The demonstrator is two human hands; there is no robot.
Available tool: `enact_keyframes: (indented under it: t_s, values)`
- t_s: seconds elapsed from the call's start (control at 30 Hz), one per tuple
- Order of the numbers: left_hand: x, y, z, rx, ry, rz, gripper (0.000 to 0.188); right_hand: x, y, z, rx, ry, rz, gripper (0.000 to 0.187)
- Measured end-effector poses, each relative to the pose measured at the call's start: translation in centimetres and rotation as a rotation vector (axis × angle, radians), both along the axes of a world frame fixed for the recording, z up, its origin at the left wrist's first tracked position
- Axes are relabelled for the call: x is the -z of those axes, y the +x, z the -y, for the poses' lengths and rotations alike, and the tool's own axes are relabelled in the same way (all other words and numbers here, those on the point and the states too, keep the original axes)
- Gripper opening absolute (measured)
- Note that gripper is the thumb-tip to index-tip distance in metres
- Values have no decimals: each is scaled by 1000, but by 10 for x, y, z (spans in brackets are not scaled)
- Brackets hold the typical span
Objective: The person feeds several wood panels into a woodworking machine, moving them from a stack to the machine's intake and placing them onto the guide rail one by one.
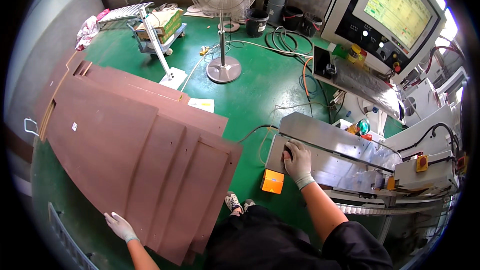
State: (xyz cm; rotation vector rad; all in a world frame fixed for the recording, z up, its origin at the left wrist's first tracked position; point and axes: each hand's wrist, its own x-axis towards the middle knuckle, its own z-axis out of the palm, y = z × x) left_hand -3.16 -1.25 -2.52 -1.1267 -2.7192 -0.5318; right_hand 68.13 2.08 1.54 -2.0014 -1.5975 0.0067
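My left hand [120, 226], in a pale glove, lies on the near left edge of a stack of large reddish-brown panels [105, 140]. Its fingers are stretched out and hold nothing. The panels overlap in steps, with small holes along them and a small white label on the top one. Over on the right, my gloved right hand [299, 162] rests at the near end of a metal machine table [330, 152]. Its fingers curl down around something small and dark, mostly hidden under them, whose kind I cannot make out.
An orange box [272, 181] sits below the table's end. Behind stand a pedestal fan [223, 67], a cart with cartons [160, 25] and black buckets [257, 22]. Hoses and cables cross the green floor. A control panel with screen [395, 10] rises at right.
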Motion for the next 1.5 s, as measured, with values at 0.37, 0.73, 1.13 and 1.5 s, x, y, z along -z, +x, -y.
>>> enact_keyframes:
  t_s: [0.37,0.73,1.13,1.5]
  values:
    - [-15,75,39,-34,-65,1,69,-7,-1,3,-53,88,-94,24]
    - [-38,88,42,-105,160,175,60,-30,-168,-52,-687,93,-71,46]
    - [-9,71,49,-101,431,545,67,-25,-401,-299,-440,-296,202,82]
    - [25,-40,40,-114,647,1192,62,-23,-390,-315,-426,-429,182,86]
